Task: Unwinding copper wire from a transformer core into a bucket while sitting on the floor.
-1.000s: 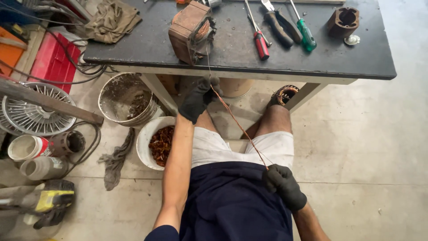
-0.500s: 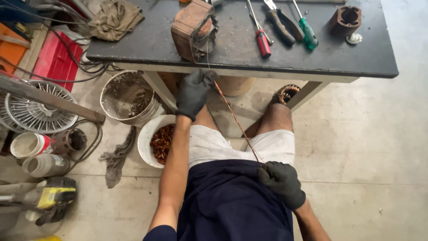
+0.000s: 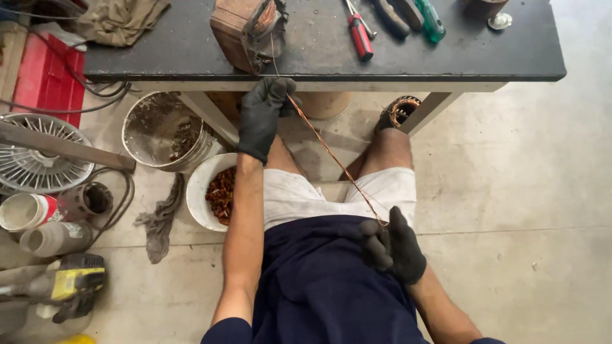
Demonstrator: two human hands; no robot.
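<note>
Both gloved hands pinch one copper wire [image 3: 331, 155]: left hand [image 3: 264, 114] by the bench-edge coil [image 3: 252, 28], right hand [image 3: 390, 247] at the lap, wire slanting between.

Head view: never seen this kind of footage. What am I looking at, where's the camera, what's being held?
One camera, worn on a seated person's head, looks down past their lap. No robot: two hands in black gloves. The left hand pinches a thin copper wire at the edge of the dark workbench; the right hand grips its other end near the lap, wire taut. The wire comes from a brown wound coil block on the bench, beside a red-handled screwdriver.
</note>
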